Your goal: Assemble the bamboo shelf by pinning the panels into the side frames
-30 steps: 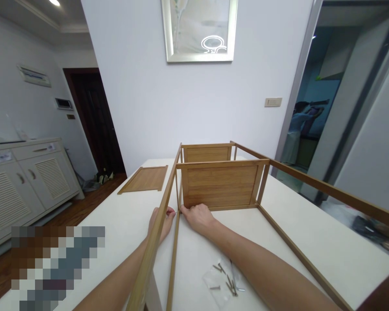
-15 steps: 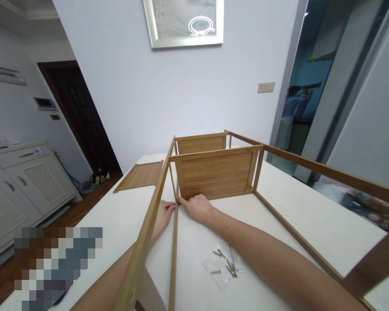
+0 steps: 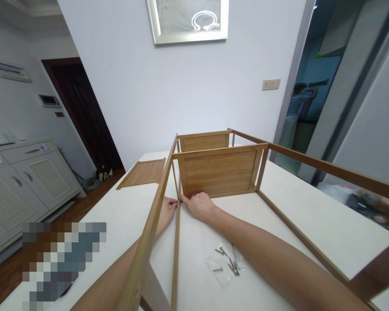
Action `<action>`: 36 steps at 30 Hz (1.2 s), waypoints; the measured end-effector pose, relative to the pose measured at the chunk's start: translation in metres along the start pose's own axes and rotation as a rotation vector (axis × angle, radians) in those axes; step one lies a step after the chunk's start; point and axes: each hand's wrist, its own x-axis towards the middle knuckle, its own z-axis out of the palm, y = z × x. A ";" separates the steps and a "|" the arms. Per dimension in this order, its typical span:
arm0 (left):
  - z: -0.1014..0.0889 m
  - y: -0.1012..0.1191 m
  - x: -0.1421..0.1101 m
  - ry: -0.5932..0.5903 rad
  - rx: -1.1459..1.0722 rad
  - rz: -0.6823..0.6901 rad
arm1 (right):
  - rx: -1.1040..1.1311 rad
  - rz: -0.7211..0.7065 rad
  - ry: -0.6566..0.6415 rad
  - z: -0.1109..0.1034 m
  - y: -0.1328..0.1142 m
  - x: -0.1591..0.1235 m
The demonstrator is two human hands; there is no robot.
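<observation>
The left hand [image 3: 168, 211] has its fingertips closer to the low rail [image 3: 176, 259] than 1 second ago. The right hand [image 3: 201, 205] is on the other side, by the wood panel [image 3: 218, 172], so 2 hands seem to work at 1 spot. Both have bent fingers; how tight, or on what, cannot be told. The wooden frame [image 3: 159, 196] rests on the white table [image 3: 304, 203].

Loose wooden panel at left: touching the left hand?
Apart. The head view shows a strip of white tabletop between the near edge of the loose panel and the left hand.
</observation>
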 end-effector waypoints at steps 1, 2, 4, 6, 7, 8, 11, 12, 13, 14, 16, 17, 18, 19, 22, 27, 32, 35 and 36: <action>-0.001 0.002 0.000 -0.005 0.016 -0.001 | -0.003 0.001 -0.002 0.000 0.000 0.000; -0.001 0.003 -0.001 -0.009 0.033 -0.003 | -0.005 0.001 -0.004 0.000 0.000 0.000; -0.003 0.007 -0.001 -0.017 0.064 -0.009 | -0.012 -0.001 -0.009 0.000 0.000 0.000; -0.005 0.009 -0.001 -0.025 0.091 -0.018 | -0.019 -0.003 -0.014 0.000 -0.001 0.000; -0.006 0.010 -0.002 -0.029 0.102 -0.021 | -0.023 -0.005 -0.015 0.000 -0.001 0.000; -0.006 0.011 -0.002 -0.032 0.112 -0.024 | -0.027 -0.007 -0.015 0.000 -0.001 0.000; -0.008 0.012 -0.003 -0.042 0.139 -0.028 | -0.034 -0.015 -0.007 0.000 -0.001 0.000; -0.008 0.013 -0.003 -0.044 0.147 -0.029 | -0.035 -0.019 -0.004 0.000 0.000 0.000; -0.008 0.013 -0.003 -0.047 0.155 -0.028 | -0.036 -0.023 -0.001 0.000 0.000 -0.001; -0.008 0.013 -0.003 -0.049 0.163 -0.028 | -0.036 -0.027 0.000 0.000 0.000 -0.001; -0.008 0.012 -0.003 -0.052 0.177 -0.025 | -0.036 -0.036 0.000 -0.001 0.001 -0.001; -0.008 0.012 -0.003 -0.054 0.183 -0.023 | -0.037 -0.040 -0.002 -0.001 0.001 -0.001; -0.008 0.012 -0.003 -0.055 0.188 -0.019 | -0.038 -0.044 -0.003 -0.001 0.002 -0.001; -0.007 0.011 -0.003 -0.056 0.192 -0.016 | -0.039 -0.049 -0.005 -0.001 0.002 -0.001; -0.006 0.009 -0.004 -0.054 0.202 -0.005 | -0.042 -0.063 -0.009 -0.001 0.002 -0.001; -0.003 0.003 -0.003 -0.045 0.209 0.012 | -0.048 -0.072 -0.016 0.000 0.002 -0.001; -0.001 -0.002 -0.001 -0.051 0.201 0.033 | -0.060 -0.076 -0.014 -0.001 0.002 0.000; -0.001 -0.003 0.000 -0.063 0.197 0.039 | -0.063 -0.078 -0.016 -0.001 0.001 0.000; 0.000 -0.003 0.000 -0.067 0.196 0.040 | -0.063 -0.079 -0.015 -0.001 0.001 0.000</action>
